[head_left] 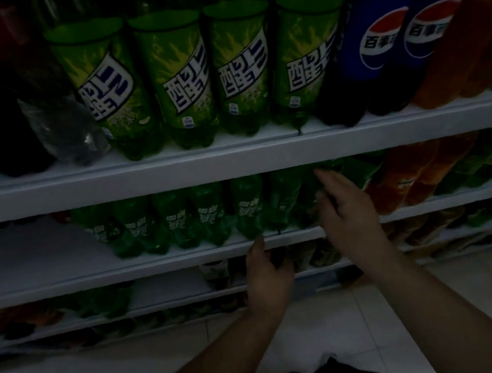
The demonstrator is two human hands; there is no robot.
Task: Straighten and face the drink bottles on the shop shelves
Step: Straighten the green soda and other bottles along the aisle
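1. Lighting is noted as very dim; fine detail is lost in the lower part of the view.
2. Top shelf (235, 162): four large green bottles (180, 79) are stood upright in a row along the front edge, labels turned forward, sides touching or nearly so.
3. A clear bottle (65, 128) is seen just left of that row. Two Pepsi bottles (382, 43) are placed just right of it, logos forward. Orange bottles (456, 58) are stood at the right end.
4. Middle shelf (124, 271): a row of small green bottles (177, 220) is lined up near the front edge, from left of centre to the centre, with labels mostly forward. The left end of this shelf is seen bare.
5. The right hand (349, 216) is held in front of the right end of the small green row, above the front edge. Its fingers are extended and slightly apart, the forefinger raised highest. Contact with a bottle cannot be told.
6. The left hand (267, 277) is placed just under the front edge of the middle shelf, thumb tip against that edge. Its fingers are curled inward. Whether anything is clamped in them cannot be told.
7. A pale tiled floor (380, 309) is seen below the shelves.
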